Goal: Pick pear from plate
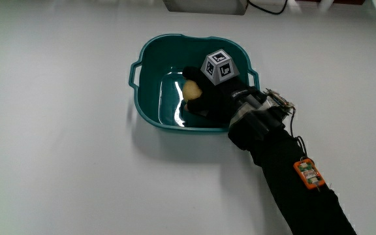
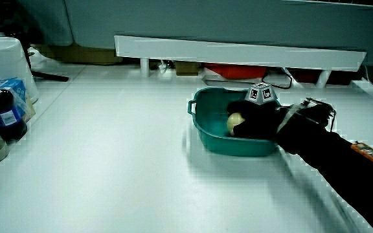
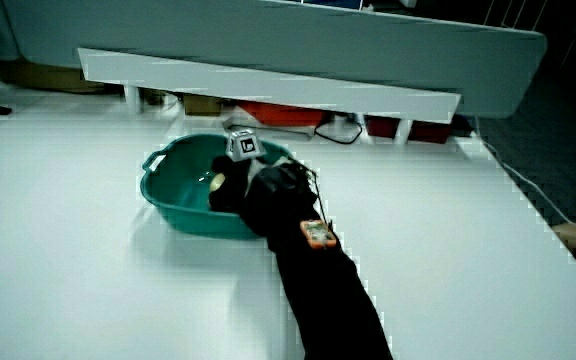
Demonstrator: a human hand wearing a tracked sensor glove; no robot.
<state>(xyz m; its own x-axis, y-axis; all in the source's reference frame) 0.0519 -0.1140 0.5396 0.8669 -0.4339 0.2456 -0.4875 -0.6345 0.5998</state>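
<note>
Now the grasping step is being carried out: the hand is being held inside the teal basin on the counter, its fingers curled around the pale pear — no flat plate is seen. Next, a straight lift is being called for, clear of the rim.
</note>
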